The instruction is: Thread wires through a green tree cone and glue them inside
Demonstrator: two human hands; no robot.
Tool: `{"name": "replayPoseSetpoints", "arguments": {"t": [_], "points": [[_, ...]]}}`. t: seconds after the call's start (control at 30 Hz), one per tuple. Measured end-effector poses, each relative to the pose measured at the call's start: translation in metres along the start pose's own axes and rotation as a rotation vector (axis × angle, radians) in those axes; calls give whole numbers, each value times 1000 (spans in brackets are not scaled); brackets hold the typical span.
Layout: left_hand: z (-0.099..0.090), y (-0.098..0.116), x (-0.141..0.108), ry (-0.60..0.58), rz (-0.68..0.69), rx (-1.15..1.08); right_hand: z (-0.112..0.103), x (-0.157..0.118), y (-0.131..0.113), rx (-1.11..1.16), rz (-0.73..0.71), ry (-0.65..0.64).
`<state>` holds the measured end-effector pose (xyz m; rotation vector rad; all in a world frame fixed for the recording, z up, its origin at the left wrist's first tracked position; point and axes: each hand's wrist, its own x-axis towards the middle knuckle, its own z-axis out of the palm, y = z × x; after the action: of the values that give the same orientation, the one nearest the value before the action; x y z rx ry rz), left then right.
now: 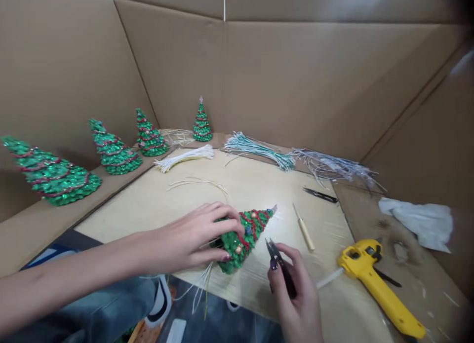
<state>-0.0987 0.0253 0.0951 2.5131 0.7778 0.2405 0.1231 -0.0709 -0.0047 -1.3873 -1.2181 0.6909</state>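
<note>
We show the left hand (185, 237) extended across the body, its fingers (222, 215) clamped on a sequined tree (246, 239), held tilted over the near edge of the surface (259, 185); the raised right hand (296, 303) has its fingers (286, 251) clamped on black snips (285, 279).

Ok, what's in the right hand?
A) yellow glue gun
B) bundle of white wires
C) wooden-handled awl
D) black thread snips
D: the right hand grips black thread snips, tips up, beside the green beaded tree.
</note>
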Motion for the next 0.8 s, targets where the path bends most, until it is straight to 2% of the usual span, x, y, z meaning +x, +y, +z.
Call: {"name": "replayPoseSetpoints", "arguments": {"t": [0.1, 0.2, 0.3, 0.5, 0.8], "points": [[6, -6, -6, 37, -12, -14, 2, 5, -11, -55, -85, -121], [9, -9, -8, 73, -33, -28, -1, 13, -17, -158, -265, -252], [9, -11, -9, 72, -28, -55, -4, 19, -20, -217, -380, -297], [11, -14, -8, 77, -26, -83, -7, 25, -27, -296, -437, -335], [12, -24, 5, 79, 9, -93, -10, 38, -44, -422, -446, -491]]}}
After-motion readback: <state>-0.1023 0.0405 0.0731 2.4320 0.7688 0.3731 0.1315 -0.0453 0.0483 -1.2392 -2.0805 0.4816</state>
